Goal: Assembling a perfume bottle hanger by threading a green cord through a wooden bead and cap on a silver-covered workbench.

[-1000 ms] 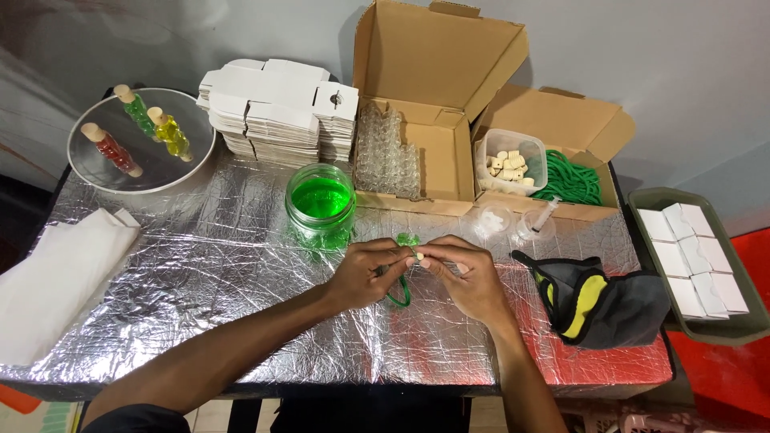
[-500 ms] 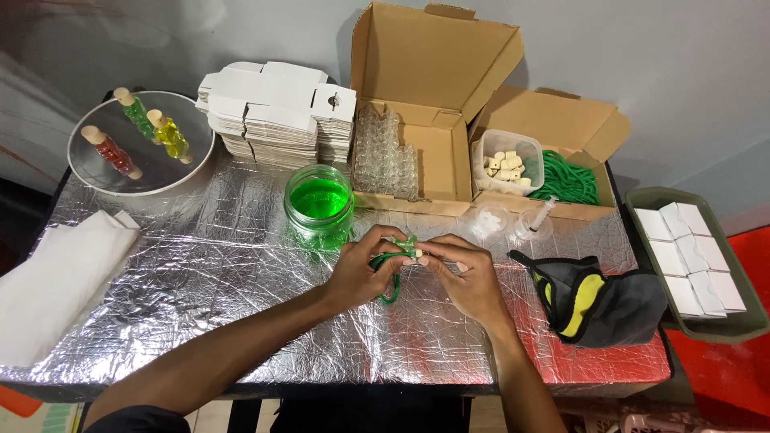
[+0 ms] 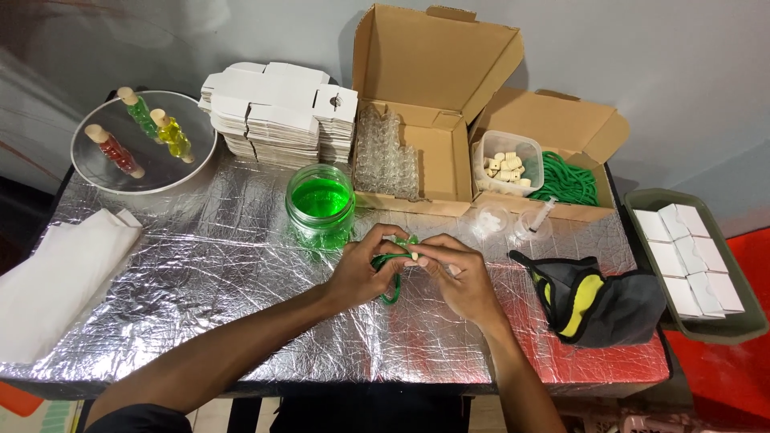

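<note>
Foil-covered surface (image 3: pixel 200 273) | both hands' fingers (image 3: pixel 401 258) pinching small corked vial (image 3: pixel 411 255) with green cord (image 3: pixel 391 277) | light, fragile glass; hold by body

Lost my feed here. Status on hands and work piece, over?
Left hand and right hand pinch a small bottle with green cord. Green jar stands close behind. Nothing in between.

We count 3 corked bottles (image 3: pixel 138 132) on 1 plate (image 3: pixel 196 164) far left of our hands, 1 green jar (image 3: pixel 320 205) just beyond them, 2 open cardboard boxes (image 3: pixel 437 72) behind.
</note>
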